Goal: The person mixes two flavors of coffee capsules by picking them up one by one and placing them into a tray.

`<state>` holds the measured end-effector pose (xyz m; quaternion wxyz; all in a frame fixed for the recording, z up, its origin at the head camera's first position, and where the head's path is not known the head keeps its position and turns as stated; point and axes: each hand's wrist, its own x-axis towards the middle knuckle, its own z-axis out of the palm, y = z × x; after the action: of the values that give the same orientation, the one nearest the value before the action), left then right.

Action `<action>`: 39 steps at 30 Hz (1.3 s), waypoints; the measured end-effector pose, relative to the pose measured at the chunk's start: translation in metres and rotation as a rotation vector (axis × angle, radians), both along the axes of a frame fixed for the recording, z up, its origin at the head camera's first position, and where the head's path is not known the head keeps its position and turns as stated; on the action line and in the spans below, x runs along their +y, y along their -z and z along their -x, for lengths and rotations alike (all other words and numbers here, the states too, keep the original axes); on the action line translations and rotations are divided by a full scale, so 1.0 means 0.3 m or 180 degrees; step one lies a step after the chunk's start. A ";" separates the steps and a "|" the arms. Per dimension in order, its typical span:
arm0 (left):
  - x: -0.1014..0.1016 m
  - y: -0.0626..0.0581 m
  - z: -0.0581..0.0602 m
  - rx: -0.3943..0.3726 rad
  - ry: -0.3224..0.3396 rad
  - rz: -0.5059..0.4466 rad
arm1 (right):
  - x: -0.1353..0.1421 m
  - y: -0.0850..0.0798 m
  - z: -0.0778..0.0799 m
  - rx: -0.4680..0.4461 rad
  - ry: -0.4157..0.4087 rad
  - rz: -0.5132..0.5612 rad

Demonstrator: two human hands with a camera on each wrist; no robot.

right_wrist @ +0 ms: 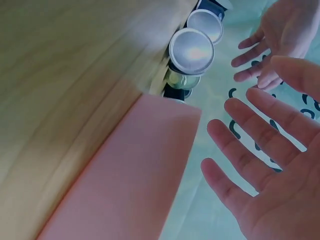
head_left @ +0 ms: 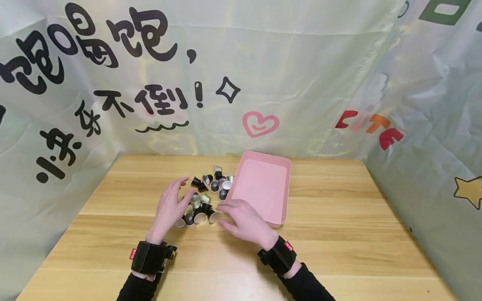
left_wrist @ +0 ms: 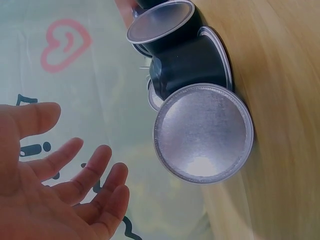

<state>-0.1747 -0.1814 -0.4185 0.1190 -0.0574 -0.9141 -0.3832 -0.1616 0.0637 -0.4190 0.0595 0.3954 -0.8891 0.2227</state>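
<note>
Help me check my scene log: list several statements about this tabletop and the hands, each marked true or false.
1. Small cup-shaped dark and pale-green capsules with silvery lids lie on the light wooden table. True.
2. In the head view, the shallow rectangular pink tray stands left of the capsules. False: the tray stands to their right.
3. The bare left hand pinches a capsule. False: the left hand holds nothing.
4. The bare right hand holds nothing. True.
5. A pink heart outline shows on the pale fabric backdrop. True.

One pink tray (head_left: 260,184). Left of it, over ten little cups (head_left: 199,218), too jumbled to count. Two hands (head_left: 170,207).
</note>
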 end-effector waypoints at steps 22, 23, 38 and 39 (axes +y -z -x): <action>-0.005 0.005 0.001 -0.0086 -0.0034 0.0039 | -0.075 0.043 -0.006 0.0113 0.0069 -0.0596; -0.005 0.006 0.001 -0.0082 -0.0030 0.0045 | -0.076 0.044 -0.006 0.0115 0.0068 -0.0604; -0.001 0.001 -0.003 -0.0178 -0.0022 0.0020 | -0.093 0.051 0.010 0.0305 -0.0029 -0.0833; -0.002 0.002 -0.003 -0.0176 -0.0021 0.0018 | -0.095 0.051 0.012 0.0323 -0.0034 -0.0844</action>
<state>-0.1739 -0.1819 -0.4190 0.0948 -0.0441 -0.9184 -0.3817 -0.1652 0.0353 -0.4343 0.0505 0.4152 -0.9045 0.0833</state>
